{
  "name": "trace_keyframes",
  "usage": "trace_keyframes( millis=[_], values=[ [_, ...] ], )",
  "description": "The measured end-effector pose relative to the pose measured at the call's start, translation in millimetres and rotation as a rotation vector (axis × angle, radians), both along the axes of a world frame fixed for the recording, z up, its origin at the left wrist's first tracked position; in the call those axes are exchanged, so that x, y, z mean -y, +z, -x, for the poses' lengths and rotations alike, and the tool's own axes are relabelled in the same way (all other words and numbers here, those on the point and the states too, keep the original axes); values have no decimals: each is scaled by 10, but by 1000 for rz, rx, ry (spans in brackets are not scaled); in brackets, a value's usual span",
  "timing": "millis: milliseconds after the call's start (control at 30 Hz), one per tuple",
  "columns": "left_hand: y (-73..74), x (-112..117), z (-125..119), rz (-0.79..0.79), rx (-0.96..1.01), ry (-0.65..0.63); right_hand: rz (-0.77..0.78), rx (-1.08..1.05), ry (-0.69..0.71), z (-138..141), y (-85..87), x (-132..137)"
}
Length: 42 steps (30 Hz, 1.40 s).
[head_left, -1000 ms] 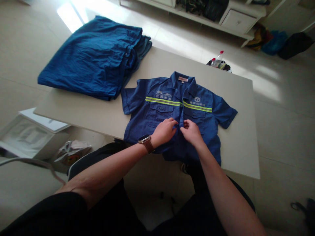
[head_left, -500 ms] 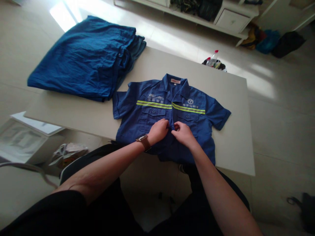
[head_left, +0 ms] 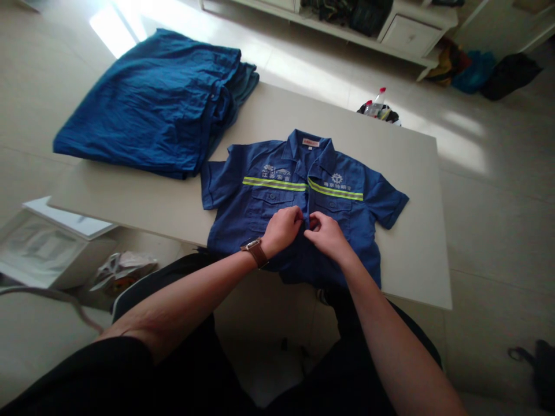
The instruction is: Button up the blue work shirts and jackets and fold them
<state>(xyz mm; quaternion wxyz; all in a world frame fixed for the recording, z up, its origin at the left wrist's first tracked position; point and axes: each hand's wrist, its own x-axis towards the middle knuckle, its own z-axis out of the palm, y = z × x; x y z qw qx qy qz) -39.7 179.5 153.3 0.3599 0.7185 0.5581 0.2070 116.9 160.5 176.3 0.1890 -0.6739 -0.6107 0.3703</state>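
A blue short-sleeved work shirt point(head_left: 280, 156) lies front up on the white table point(head_left: 416, 254), its collar away from me. Yellow-and-silver reflective strips cross its chest, with white lettering above them. Its lower part hangs over the near table edge. My left hand point(head_left: 281, 230), below a brown-strapped watch, pinches the front placket just under the chest pockets. Close beside it, my right hand point(head_left: 326, 234) pinches the placket's other edge. The fingertips almost meet, and whatever button lies between them is hidden.
A stack of folded blue garments point(head_left: 147, 104) covers the table's left end. Beyond the far edge stand bottles with red caps point(head_left: 378, 104). A white box point(head_left: 56, 242) and a plastic bag point(head_left: 124, 268) sit below on the left. A white cabinet point(head_left: 410, 37) stands behind.
Both hands stay at the placket, with only small finger movements. The upper front edges of the shirt lie slightly closer together. The whole view has shifted a little.
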Motion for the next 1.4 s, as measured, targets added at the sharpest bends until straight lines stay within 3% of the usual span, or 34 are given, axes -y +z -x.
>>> trace_keyframes(
  millis=[200,467,700,900,1067,1267,1333,1400],
  values=[
    [-13,-47,-8,44,133,47,53,-167,-33,-25,-61,-23],
    [122,-28,-1,177,343,123,-298,-5,17,-14,33,-31],
    [44,-29,51,360,616,232,-382,28,69,95,116,-6],
    [152,-2,37,491,819,386,-409,-36,1,141,186,-12],
    [158,-19,45,434,801,350,-317,-82,-114,140,132,-33],
    [158,-45,64,341,659,176,-27,-398,-285,52,-42,-101],
    [168,-17,64,296,562,144,-31,-339,-264,38,-49,-112],
    [173,26,65,261,463,102,-132,-190,-258,40,-39,-118]
  ],
)
